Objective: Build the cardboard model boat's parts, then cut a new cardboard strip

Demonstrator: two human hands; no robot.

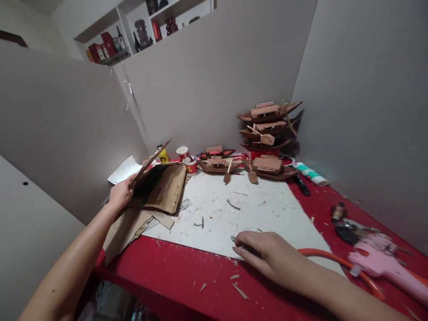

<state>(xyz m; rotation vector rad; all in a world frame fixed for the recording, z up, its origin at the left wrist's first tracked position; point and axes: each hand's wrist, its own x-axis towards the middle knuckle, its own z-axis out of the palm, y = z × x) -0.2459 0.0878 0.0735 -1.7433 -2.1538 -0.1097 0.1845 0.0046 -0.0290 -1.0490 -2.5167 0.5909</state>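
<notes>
My left hand (121, 194) grips a thin brown strip (150, 162), perhaps wood or cardboard, that slants up and to the right above a stack of cardboard (170, 189). My right hand (267, 254) is closed near the front edge of a white board (254, 209). A small greyish tip shows at its fingertips; the rest of that object is hidden by the hand. Twigs and shavings (233, 205) lie scattered on the board between my hands.
Model wooden boats (267, 164) stand at the back, several stacked at the right. Paper cups (190, 165) and a yellow bottle (163, 154) are at back left. On the red table (174, 263), a pink glue gun (384, 263), pliers and an orange cable (327, 253) lie right.
</notes>
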